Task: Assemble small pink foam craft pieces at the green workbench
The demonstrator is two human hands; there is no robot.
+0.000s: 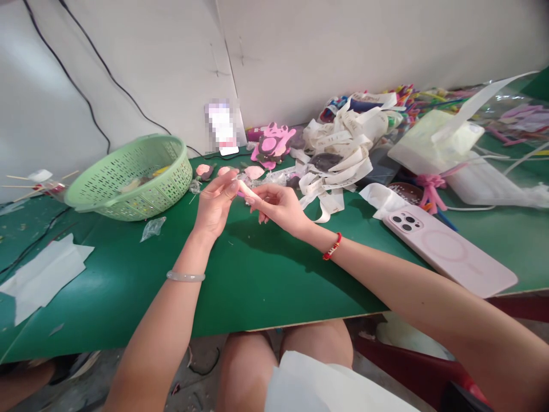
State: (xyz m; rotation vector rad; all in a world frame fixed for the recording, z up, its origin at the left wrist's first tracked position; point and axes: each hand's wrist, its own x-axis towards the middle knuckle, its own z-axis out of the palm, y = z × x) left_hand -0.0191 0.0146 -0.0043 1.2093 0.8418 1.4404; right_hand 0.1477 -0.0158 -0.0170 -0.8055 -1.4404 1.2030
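My left hand (pixel 214 210) and my right hand (pixel 283 209) meet above the green table (pixel 257 286). Between their fingertips is a small, soft-looking pink and white piece (pixel 246 189), pinched from both sides; its kind is too small to make out. Just behind my fingers lie several pale pink rosette-like pieces (pixel 254 172) with dark bases. Farther back is a bright pink and dark cut-out bundle (pixel 274 143). A heap of printed white ribbon (pixel 343 140) spreads to the right of my right hand.
A green perforated basket (pixel 124 203) stands at left, beside a clear plastic scrap (pixel 152 228) and white paper (pixel 49 274). A pink phone (pixel 450 249) lies near the right front edge. Another phone (pixel 222 127) leans on the wall. Black cables (pixel 81 86) hang at left.
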